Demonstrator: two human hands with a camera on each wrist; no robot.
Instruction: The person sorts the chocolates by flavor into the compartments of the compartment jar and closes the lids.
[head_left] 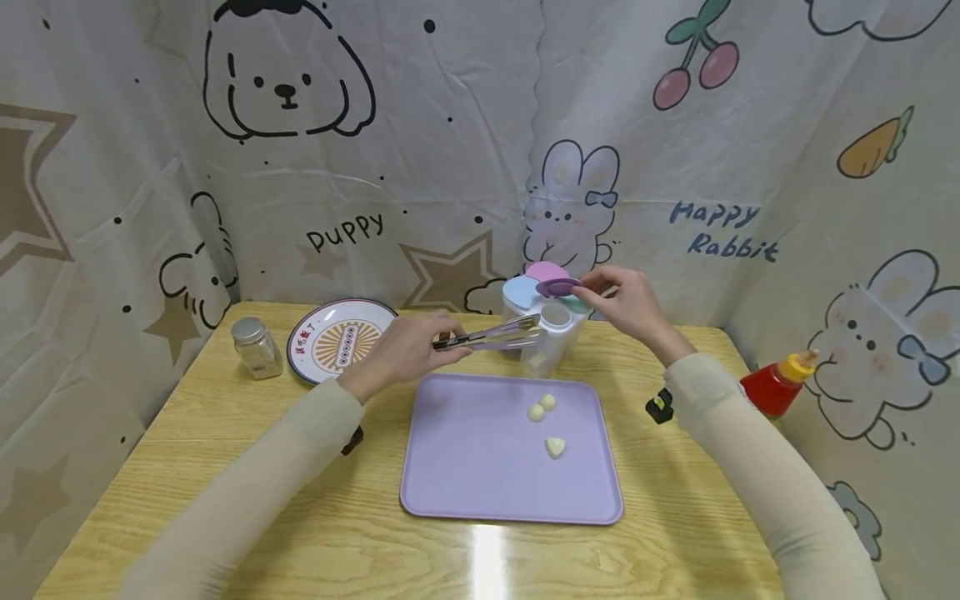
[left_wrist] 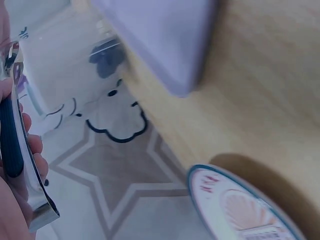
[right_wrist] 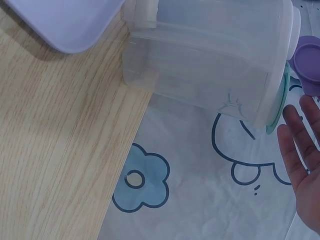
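Note:
My left hand (head_left: 412, 350) grips metal tongs (head_left: 491, 337) with dark handles, also at the left edge of the left wrist view. The tongs' tips reach the front of a clear container (head_left: 542, 354) with several compartments. My right hand (head_left: 628, 304) holds the edge of a raised purple lid (head_left: 558, 287) between thumb and fingers. Below that lid, the round front opening (head_left: 555, 314) is uncovered, and pale pieces show low inside that compartment. In the right wrist view the fingers (right_wrist: 295, 150) lie beside the purple lid (right_wrist: 309, 62) and a green lid (right_wrist: 279, 100).
A lilac tray (head_left: 472, 450) lies in front of the container, with a few small white pieces (head_left: 555, 447) on it. Leftward are a patterned plate (head_left: 307, 337) and a glass jar (head_left: 257, 348). A red squeeze bottle (head_left: 772, 390) stands right, partly behind my sleeve.

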